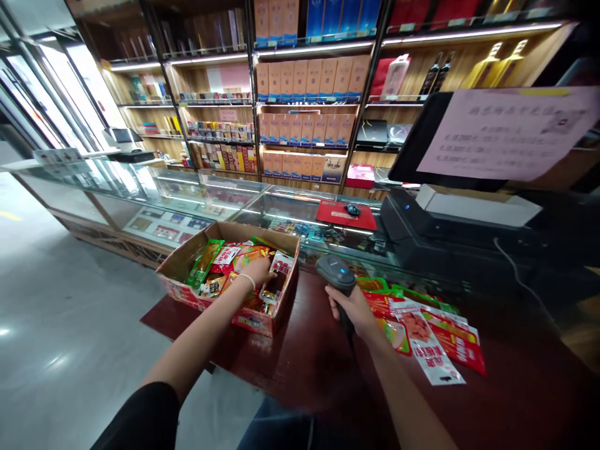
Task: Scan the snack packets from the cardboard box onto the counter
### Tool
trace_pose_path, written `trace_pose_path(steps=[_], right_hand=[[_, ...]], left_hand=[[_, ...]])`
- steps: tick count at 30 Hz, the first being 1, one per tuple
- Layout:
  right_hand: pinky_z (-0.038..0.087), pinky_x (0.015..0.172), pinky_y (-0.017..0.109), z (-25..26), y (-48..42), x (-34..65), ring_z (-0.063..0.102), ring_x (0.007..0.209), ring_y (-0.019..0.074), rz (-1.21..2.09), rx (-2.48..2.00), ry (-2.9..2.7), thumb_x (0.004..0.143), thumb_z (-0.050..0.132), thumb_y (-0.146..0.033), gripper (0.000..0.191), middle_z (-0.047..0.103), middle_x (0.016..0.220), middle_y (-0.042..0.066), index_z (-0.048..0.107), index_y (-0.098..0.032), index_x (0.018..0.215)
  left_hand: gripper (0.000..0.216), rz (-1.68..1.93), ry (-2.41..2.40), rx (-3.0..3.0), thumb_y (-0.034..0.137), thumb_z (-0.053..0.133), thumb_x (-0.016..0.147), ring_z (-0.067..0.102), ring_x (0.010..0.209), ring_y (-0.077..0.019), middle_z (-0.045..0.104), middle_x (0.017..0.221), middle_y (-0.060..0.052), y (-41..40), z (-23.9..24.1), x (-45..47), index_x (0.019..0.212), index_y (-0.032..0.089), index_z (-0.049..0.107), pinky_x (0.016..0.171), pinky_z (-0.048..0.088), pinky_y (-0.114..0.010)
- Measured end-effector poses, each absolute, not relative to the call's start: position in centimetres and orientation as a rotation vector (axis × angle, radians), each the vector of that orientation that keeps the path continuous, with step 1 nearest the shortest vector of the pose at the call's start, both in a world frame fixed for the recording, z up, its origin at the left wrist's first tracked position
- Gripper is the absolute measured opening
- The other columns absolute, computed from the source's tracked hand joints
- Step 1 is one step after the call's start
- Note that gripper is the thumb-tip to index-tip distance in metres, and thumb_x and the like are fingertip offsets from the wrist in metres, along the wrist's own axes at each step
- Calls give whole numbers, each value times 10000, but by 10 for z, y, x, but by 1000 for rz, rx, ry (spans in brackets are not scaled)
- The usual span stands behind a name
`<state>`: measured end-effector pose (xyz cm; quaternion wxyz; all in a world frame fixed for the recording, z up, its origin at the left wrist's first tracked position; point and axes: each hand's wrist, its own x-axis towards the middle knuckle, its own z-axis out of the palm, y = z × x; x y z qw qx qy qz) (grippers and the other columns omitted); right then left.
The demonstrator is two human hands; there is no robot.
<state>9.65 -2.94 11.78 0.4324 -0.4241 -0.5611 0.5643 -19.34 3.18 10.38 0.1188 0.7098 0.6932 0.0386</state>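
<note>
My left hand (pixel 259 271), with a pale band at the wrist, reaches into an open cardboard box (pixel 162 274) of snack packets. Its thumb and a finger show apart, next to a white-topped packet (pixel 281 261); the other fingers are partly hidden. Green packets (pixel 205 262) lie at the left inside the box. Wrapped around the handle of a black barcode scanner (pixel 336 272) is my right hand (pixel 354 307); a blue light glows on the scanner's top. Right of it, several red, green and white snack packets (pixel 424 340) lie overlapping on the dark red tabletop (pixel 309 362).
A black monitor (pixel 417 140) with a paper sheet (pixel 506 134) over it stands at the right. Behind the box runs a glass display counter (pixel 210 194). A mouse (pixel 352 210) rests on a red mat (pixel 328 214). Shelves of boxes and bottles line the wall.
</note>
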Motion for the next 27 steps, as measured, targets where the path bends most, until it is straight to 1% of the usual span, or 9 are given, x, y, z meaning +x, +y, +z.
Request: trace_pose_path(steps=[3, 7, 9, 13, 16, 18, 20, 23, 27], right_hand=[[354, 375, 213, 119, -21, 94, 470, 352, 90, 1445, -1017, -1403, 733, 742, -489, 393, 514, 489, -37, 527, -184, 609], [350, 378, 214, 122, -14, 94, 454, 360, 84, 1486, -972, -1390, 696, 782, -474, 397, 511, 503, -47, 509, -191, 640], [355, 391, 216, 123, -13, 97, 441, 372, 83, 1498, -958, -1378, 677, 800, -464, 400, 504, 500, -55, 504, -195, 667], [400, 467, 239, 125, -13, 105, 457, 440, 104, 1520, -905, -1409, 714, 772, -463, 361, 513, 504, -52, 528, -201, 753], [408, 500, 249, 126, -13, 108, 485, 484, 116, 1473, -917, -1437, 730, 762, -467, 350, 551, 550, -31, 545, -198, 784], [408, 495, 255, 129, -14, 109, 497, 486, 120, 1436, -939, -1413, 727, 763, -481, 363, 590, 598, -11, 555, -195, 810], [411, 482, 265, 132, -15, 110, 517, 474, 132, 1436, -947, -1400, 736, 742, -518, 381, 617, 615, 7, 564, -194, 831], [406, 466, 271, 136, -17, 114, 516, 444, 137, 1431, -933, -1456, 780, 675, -564, 385, 607, 573, 8, 565, -195, 804], [366, 426, 249, 137, -21, 121, 448, 386, 105, 1369, -1031, -1491, 764, 692, -549, 386, 540, 519, -37, 500, -215, 741]], left_hand=[[355, 55, 2029, 2064, 462, 706, 730, 677, 885, -271, 713, 947, -158, 33, 100, -191, 886, 147, 657, 700, 457, -283], [216, 119, 1936, 2073, 391, 667, 774, 664, 816, -231, 707, 877, -84, 34, 99, -192, 829, 186, 635, 680, 445, -272], [159, 295, 1917, 2026, 351, 622, 813, 649, 785, -213, 690, 823, -54, 34, 101, -193, 818, 192, 609, 677, 439, -271], [121, 948, 2003, 1557, 303, 567, 855, 629, 747, -179, 659, 785, -30, 36, 109, -194, 856, 183, 570, 685, 459, -267], [154, 1333, 1625, 1119, 276, 570, 852, 635, 708, -154, 669, 806, -29, 36, 117, -194, 961, 167, 572, 681, 506, -269], [227, 1406, 1301, 940, 255, 630, 812, 649, 699, -145, 686, 843, -37, 35, 122, -194, 1013, 160, 581, 673, 536, -270], [293, 1417, 1148, 843, 214, 724, 732, 654, 684, -130, 696, 865, -40, 32, 126, -195, 990, 157, 596, 644, 550, -246], [336, 1495, 1115, 788, 154, 792, 648, 655, 672, -106, 697, 862, -29, 30, 129, -197, 925, 153, 604, 625, 561, -210], [308, 1599, 1087, 776, 160, 797, 652, 647, 658, -91, 683, 820, -11, 30, 128, -200, 892, 149, 604, 635, 578, -213]])
